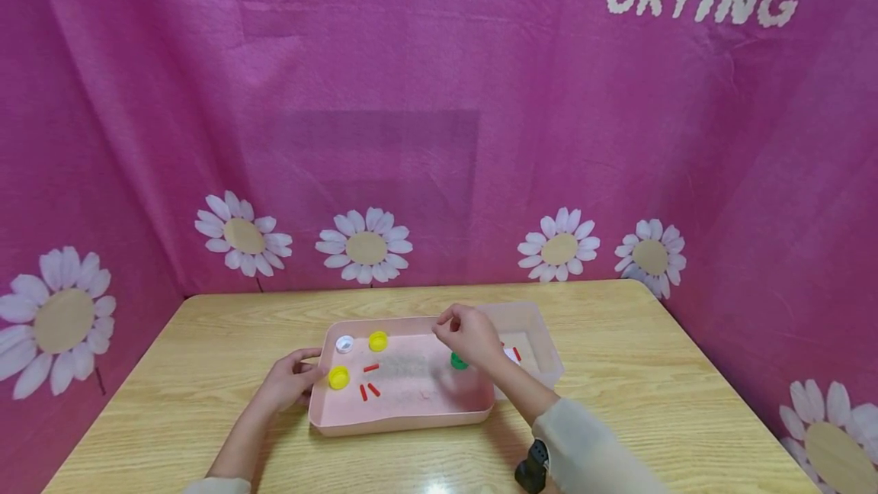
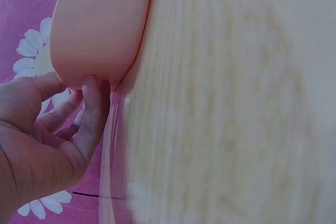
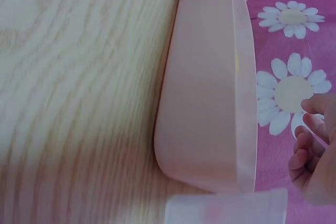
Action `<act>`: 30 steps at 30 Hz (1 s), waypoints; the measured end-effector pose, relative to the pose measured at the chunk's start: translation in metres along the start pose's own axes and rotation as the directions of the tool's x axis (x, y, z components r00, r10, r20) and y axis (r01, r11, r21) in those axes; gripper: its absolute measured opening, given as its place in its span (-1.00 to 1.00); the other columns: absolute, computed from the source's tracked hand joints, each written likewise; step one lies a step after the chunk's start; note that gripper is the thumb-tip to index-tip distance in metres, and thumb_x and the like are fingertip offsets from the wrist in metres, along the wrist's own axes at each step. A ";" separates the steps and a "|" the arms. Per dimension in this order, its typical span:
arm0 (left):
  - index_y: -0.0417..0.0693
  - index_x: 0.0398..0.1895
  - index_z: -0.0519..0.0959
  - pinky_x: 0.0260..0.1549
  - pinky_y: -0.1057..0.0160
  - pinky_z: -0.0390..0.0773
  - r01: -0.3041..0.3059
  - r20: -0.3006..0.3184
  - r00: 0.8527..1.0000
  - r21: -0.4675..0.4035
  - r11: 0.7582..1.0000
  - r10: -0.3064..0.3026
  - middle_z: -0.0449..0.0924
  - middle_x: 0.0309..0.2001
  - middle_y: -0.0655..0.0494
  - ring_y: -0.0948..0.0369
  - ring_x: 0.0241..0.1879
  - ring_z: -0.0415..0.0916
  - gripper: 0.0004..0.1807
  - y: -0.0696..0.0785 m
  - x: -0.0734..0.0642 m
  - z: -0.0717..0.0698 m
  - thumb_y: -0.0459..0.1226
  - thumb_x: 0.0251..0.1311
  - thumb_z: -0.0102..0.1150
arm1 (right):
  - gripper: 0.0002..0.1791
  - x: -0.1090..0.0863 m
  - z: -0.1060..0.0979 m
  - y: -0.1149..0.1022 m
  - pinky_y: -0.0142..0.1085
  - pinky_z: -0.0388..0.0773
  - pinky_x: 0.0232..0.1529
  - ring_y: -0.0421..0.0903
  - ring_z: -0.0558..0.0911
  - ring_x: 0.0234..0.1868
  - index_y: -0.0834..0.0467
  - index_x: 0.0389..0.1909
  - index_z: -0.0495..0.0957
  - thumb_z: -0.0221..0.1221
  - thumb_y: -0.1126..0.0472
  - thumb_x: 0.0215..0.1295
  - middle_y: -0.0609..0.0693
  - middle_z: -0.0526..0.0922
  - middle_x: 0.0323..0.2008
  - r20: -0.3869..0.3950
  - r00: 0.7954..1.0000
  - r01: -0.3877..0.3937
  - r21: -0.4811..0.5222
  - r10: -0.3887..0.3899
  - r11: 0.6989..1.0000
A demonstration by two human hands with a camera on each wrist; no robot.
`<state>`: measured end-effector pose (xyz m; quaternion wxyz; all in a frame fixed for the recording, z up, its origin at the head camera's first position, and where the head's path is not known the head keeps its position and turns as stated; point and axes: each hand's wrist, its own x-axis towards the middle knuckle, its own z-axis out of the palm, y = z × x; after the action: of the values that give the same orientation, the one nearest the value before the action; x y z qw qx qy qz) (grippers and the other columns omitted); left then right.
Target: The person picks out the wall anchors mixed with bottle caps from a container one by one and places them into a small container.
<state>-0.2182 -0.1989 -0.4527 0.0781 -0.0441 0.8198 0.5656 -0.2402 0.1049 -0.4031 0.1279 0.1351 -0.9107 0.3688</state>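
My left hand (image 1: 291,381) holds the left end of a shallow pink tray (image 1: 401,425); in the left wrist view its fingers press against the end wall. Above the tray's right part, my right hand (image 1: 469,335) hovers with loosely bent fingers, and nothing shows between them in the right wrist view. Under that hand lies a green cap (image 1: 459,361), partly covered. Toward the tray's left end sit a white cap (image 1: 344,344), a yellow cap (image 1: 378,341) and another yellow cap (image 1: 339,377). Three short red sticks (image 1: 371,367) lie loose near them.
A translucent bin (image 1: 546,353) stands against the tray's right end, partly behind my right forearm. Inside it show red sticks (image 1: 517,354) and something white. A pink curtain with daisies (image 1: 363,247) hangs behind the wooden table (image 1: 617,402).
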 end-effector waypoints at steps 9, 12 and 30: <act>-0.33 0.24 0.29 -0.50 0.22 0.62 0.003 0.001 1.000 0.000 1.000 -0.003 0.51 -0.17 -0.21 0.19 -0.43 0.53 -0.50 -0.001 0.000 0.000 -0.34 0.24 0.08 | -0.88 -0.003 0.019 -0.008 -0.51 0.26 -0.60 -0.33 0.32 -0.65 0.07 -0.41 0.64 0.31 0.14 0.03 -0.15 0.47 -0.69 0.020 0.994 0.111 -0.040 -0.111 0.993; -0.32 0.24 0.29 -0.50 0.21 0.62 0.001 0.002 1.000 0.006 1.000 -0.001 0.51 -0.16 -0.21 0.20 -0.42 0.53 -0.50 -0.001 0.000 0.000 -0.34 0.25 0.08 | -0.86 -0.006 0.024 -0.011 -0.51 0.28 -0.63 -0.33 0.32 -0.67 0.07 -0.38 0.63 0.31 0.12 0.06 -0.13 0.48 -0.66 0.085 0.992 0.093 -0.003 -0.092 0.996; -0.34 0.23 0.29 -0.52 0.23 0.61 -0.017 0.000 1.000 0.017 1.000 0.017 0.52 -0.16 -0.24 0.20 -0.44 0.53 -0.49 0.000 -0.001 0.000 -0.33 0.24 0.09 | -0.79 -0.016 0.061 -0.026 -0.47 0.25 -0.57 -0.26 0.32 -0.58 0.05 -0.38 0.58 0.36 0.05 0.03 -0.15 0.43 -0.59 0.253 0.968 -0.012 0.054 -0.003 0.998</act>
<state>-0.2175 -0.1995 -0.4529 0.0738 -0.0364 0.8248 0.5594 -0.2246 0.0467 -0.4345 0.0062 0.1824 -0.9093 0.3740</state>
